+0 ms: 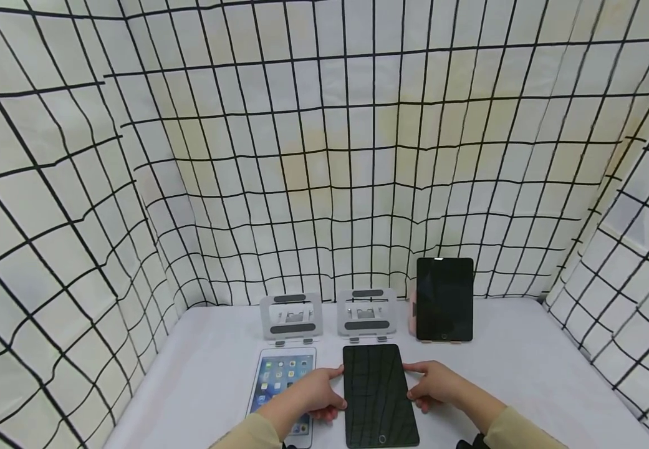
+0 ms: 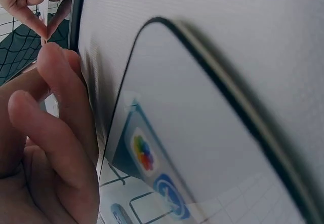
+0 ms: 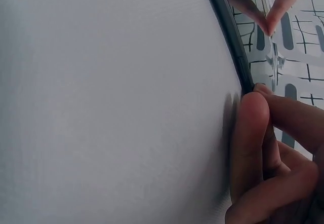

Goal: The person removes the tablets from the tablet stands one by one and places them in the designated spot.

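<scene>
In front of the middle stand (image 1: 366, 325), the black tablet (image 1: 379, 393) is pinched at its long edges by the left grip (image 1: 318, 390) and right grip (image 1: 433, 381); likely stiff, slick and fragile, it is best held there.

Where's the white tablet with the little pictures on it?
In the head view, the white tablet lies on the table in front of the leftmost stand, just left of the nearer black tablet and partly hidden by the left hand.
</scene>
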Demonstrator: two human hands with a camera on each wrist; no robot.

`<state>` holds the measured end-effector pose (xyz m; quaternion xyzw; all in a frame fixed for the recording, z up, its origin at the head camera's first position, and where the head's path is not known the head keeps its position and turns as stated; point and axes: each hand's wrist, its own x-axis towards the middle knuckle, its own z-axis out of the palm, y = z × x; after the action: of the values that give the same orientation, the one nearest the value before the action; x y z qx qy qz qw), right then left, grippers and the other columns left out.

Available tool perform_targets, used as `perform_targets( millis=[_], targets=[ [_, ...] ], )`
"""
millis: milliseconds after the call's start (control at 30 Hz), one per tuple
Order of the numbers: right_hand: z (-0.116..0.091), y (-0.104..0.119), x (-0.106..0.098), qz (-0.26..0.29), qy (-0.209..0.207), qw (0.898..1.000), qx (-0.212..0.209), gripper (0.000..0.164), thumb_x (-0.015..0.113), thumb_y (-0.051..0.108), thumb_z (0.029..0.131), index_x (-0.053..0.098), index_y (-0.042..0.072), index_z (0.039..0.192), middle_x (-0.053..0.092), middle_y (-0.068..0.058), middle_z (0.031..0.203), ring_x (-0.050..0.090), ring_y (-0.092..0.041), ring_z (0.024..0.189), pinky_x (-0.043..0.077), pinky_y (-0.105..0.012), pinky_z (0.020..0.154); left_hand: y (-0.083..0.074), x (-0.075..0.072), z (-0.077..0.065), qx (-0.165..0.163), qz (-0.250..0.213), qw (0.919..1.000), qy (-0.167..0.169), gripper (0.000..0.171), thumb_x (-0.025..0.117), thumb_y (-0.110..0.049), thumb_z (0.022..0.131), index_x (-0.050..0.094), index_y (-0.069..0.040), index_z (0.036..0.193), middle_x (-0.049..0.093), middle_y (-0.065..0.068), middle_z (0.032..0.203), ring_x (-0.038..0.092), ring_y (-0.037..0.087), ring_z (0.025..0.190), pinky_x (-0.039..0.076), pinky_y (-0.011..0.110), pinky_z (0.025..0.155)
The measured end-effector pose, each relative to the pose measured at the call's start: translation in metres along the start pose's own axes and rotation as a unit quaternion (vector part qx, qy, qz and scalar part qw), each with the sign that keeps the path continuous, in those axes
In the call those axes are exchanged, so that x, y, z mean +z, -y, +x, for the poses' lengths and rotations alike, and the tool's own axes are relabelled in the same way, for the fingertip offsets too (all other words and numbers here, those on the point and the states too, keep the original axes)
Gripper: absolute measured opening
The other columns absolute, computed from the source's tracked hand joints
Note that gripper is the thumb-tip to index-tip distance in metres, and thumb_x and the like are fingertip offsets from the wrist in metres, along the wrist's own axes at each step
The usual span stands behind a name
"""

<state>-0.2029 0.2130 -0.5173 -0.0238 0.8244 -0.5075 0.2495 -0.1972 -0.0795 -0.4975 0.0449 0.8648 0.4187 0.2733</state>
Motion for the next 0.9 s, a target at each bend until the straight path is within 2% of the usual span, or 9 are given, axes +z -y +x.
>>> perform_targets(
  millis=[267,667,900],
  targets=[
    [-0.0015,0.0034,-0.0007,-0.033,0.002,0.999,0.001,0.068,0.078,0.004,0.081,0.049,-0.002,0.143,0.061,-0.004,0.057,0.057,-0.011,0.045,0.05,-0.025,0.047,-0.0009,-0.002,-0.002,-0.013,0.001,0.9999,0.004,0.076,0.08,-0.01,0.082,0.045,-0.012,0.15,0.065,0.008,0.059,0.054,0.011,0.042,0.04,0.025,0.039],
    [-0.0031,0.0085,0.0008,-0.091,-0.014,0.995,0.026,0.066,0.079,0.011,0.083,0.052,0.004,0.143,0.06,-0.005,0.057,0.054,-0.012,0.044,0.046,-0.024,0.046,-0.0007,-0.0025,-0.0039,-0.006,0.014,0.9999,0.008,0.076,0.08,-0.012,0.082,0.045,-0.012,0.15,0.063,0.008,0.057,0.053,0.012,0.042,0.041,0.026,0.039],
    [-0.002,0.0058,0.0018,-0.113,-0.027,0.993,0.018,0.065,0.078,0.013,0.084,0.053,0.007,0.143,0.06,-0.005,0.059,0.053,-0.013,0.045,0.044,-0.025,0.045,0.0004,-0.0046,-0.0044,0.004,0.023,0.9997,0.0,0.076,0.081,-0.014,0.081,0.046,-0.015,0.149,0.062,0.007,0.057,0.053,0.013,0.042,0.041,0.027,0.041]
  ],
)
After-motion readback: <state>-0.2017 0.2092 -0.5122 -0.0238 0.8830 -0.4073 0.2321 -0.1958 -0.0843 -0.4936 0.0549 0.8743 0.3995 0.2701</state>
